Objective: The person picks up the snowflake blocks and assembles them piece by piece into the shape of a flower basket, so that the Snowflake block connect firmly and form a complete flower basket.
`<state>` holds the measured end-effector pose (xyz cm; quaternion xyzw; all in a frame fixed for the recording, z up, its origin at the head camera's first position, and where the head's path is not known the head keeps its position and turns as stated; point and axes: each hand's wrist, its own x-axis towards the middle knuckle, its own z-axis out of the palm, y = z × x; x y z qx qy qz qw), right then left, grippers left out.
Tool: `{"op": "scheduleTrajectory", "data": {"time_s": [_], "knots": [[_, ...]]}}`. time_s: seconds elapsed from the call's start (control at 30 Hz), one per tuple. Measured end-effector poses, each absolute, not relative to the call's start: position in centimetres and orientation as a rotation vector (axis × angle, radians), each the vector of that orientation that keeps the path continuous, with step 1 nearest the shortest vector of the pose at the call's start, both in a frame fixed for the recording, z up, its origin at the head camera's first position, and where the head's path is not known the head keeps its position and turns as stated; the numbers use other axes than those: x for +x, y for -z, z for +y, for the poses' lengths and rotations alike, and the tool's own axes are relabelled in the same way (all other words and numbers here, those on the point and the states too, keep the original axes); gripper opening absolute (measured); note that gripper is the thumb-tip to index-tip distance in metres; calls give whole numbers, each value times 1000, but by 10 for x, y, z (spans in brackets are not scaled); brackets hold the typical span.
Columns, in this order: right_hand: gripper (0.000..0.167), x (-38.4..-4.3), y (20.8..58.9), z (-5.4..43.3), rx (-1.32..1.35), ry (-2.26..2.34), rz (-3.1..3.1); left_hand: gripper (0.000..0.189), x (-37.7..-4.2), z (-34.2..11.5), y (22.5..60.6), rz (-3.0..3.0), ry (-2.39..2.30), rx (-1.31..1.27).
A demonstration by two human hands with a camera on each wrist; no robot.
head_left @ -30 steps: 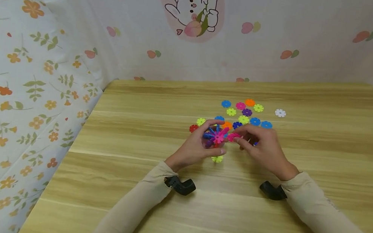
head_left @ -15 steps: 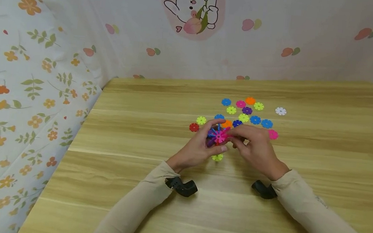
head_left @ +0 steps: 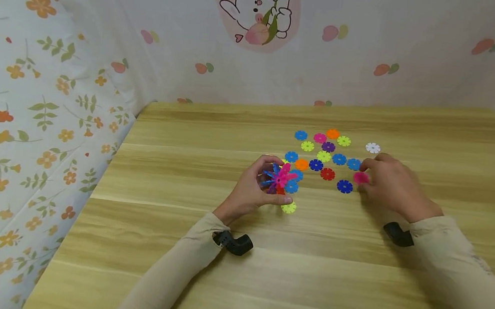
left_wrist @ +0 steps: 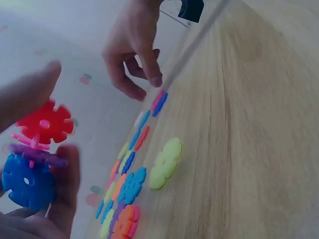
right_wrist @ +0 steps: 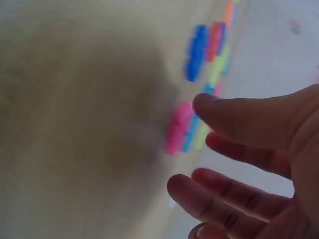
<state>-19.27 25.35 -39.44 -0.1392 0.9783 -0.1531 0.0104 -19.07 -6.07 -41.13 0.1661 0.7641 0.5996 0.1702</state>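
1. Watching remotely, I find the left hand (head_left: 248, 187) farthest left, its fingers curled round a cluster (head_left: 279, 179) of slotted discs held above the table (head_left: 269, 293) — blue, purple, red and pink pieces already joined.
2. Near that hand's thumb tip, a yellow-green disc (head_left: 288, 207) lies flat and unattached.
3. Across the middle I see many loose discs (head_left: 328, 147) in mixed colours; I judge the assembly partly done, with these left unused. No container shows in my views — the loose pieces lie straight on the wood.
4. Farther right, a pink disc (head_left: 361, 178) lies under the right hand (head_left: 395, 186), whose thumb and fingers stand apart, holding nothing. Just beyond that hand lies a white disc (head_left: 372, 148), also unattached.
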Motion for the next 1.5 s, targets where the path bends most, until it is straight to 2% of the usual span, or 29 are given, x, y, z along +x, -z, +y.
{"op": "scheduleTrajectory", "data": {"time_s": [0.3, 0.57, 0.77, 1.03, 1.5], "knots": [[22, -204, 408, 254, -389, 484, 2988, 75, -189, -59, 410, 2007, -1725, 524], [14, -209, 401, 254, -406, 646, 2884, 68, -191, -57, 404, 2124, -1657, 626], [8, -186, 393, 226, -623, 936, 2913, 66, -190, -53, 403, 2175, -1610, 622], [19, -165, 392, 188, -1008, 1291, 3051, 65, -189, -45, 401, 2037, -1659, 609], [24, -163, 398, 169, -1141, 1353, 3127, 69, -189, -42, 400, 2196, -1529, 596]]}}
